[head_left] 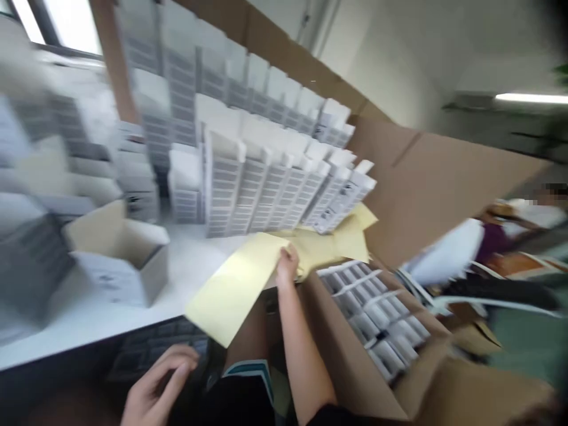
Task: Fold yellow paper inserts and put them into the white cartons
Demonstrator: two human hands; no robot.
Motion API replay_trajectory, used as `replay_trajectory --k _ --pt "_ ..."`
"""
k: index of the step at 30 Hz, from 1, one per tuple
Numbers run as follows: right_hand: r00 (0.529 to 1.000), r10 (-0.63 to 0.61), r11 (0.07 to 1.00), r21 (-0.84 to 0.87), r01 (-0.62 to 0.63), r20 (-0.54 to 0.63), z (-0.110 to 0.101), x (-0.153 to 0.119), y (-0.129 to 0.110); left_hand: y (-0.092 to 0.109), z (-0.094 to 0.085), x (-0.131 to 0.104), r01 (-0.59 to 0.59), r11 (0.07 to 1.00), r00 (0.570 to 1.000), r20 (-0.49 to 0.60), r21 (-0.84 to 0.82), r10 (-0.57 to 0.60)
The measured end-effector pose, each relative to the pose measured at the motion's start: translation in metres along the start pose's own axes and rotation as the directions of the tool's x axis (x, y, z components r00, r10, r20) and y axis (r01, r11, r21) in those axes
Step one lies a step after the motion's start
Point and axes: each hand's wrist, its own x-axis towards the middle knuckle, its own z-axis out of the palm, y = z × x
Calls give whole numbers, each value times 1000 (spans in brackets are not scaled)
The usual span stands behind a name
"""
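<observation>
My right hand (pixel 288 266) is closed on the edge of a pale yellow sheet of paper (pixel 237 287), which slants over the front edge of the white table. Several more yellow sheets (pixel 350 236) lie just beyond that hand, partly under the standing boxes. Low in the view, my left hand (pixel 160 387) hovers in front of the table, loosely curled, with thumb and fingers apart and nothing visible between them. An open white box (pixel 119 260) with its flaps up stands on the table beyond my left hand.
Rows of tall white printed boxes (pixel 266 189) fill the back of the white table (pixel 190 248). At the right, a large cardboard carton (pixel 328 325) holds a white divider grid (pixel 377 316). Brown cardboard (pixel 412 171) rises behind it. Another person (pixel 501 236) is at the far right.
</observation>
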Motion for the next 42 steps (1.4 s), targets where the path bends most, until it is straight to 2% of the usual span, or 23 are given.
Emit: replay_trajectory --k 4,6,8,11,14,15,16,17,19,20,21,22,25,29,30,31,32,34,35,36,39,40,42 --pt "997 -37 985 -172 26 -62 3 -6 13 20 7 3 -39 994 997 62 -104 46" --pt "997 -74 961 -268 62 -35 6 -5 13 28 6 8 -54 988 997 53 -141 62" --pt "994 -83 924 -368 104 71 5 -1 10 33 5 12 -72 983 996 33 -172 79" --pt "965 -33 853 -496 163 261 -5 4 -1 36 2 17 -89 979 996 4 -185 92" --pt "926 -93 808 -516 285 366 -18 -12 -16 35 -2 25 -84 987 996 -44 -139 78" --pt "891 -131 817 -461 345 435 -23 -26 -20 34 -4 28 -84 990 995 -65 -111 77" --pt "829 -169 839 -363 405 534 -27 -43 -24 34 -5 31 -91 993 993 -82 -76 84" --pt "735 -181 879 -227 419 653 -30 -64 -28 34 -7 34 -108 994 990 -95 -33 105" --pt "468 -147 939 -26 344 872 -35 -106 -31 34 -10 40 -172 983 978 -106 68 179" --pt "391 -157 951 31 309 907 -36 -125 -32 35 -12 42 -214 970 969 -101 120 226" --pt "355 -172 958 72 278 919 -36 -142 -31 36 -13 44 -259 951 957 -89 169 276" --pt "355 -187 963 99 251 916 -36 -154 -31 38 -15 45 -304 928 943 -72 215 325" --pt "416 -208 969 131 208 885 -32 -170 -28 41 -19 46 -411 849 900 0 334 436" --pt "407 -237 966 168 199 882 -30 -164 -28 39 -26 40 -445 841 891 61 308 449" --pt "409 -247 964 182 191 878 -31 -162 -28 37 -29 40 -447 849 888 24 282 459" --pt "418 -258 963 198 182 871 -32 -160 -28 35 -32 41 -445 851 876 -61 279 478" --pt "433 -269 961 214 172 860 -33 -158 -28 31 -36 44 -434 847 847 -180 307 500" --pt "475 -291 957 247 154 831 -35 -156 -26 23 -44 56 -348 836 751 -407 425 520" --pt "495 -299 954 262 146 816 -35 -155 -24 19 -48 64 -279 832 727 -461 479 509" --pt "508 -303 953 270 140 806 -34 -155 -22 15 -52 73 -212 832 746 -466 512 477" --pt "511 -307 952 268 150 803 -32 -156 -16 3 -63 97 -61 864 889 -366 500 274" --pt "506 -315 949 265 169 803 -31 -157 -15 0 -66 102 -32 876 910 -349 481 225" --pt "502 -354 934 275 226 789 -30 -158 -16 0 -69 105 -51 896 908 -352 441 225"
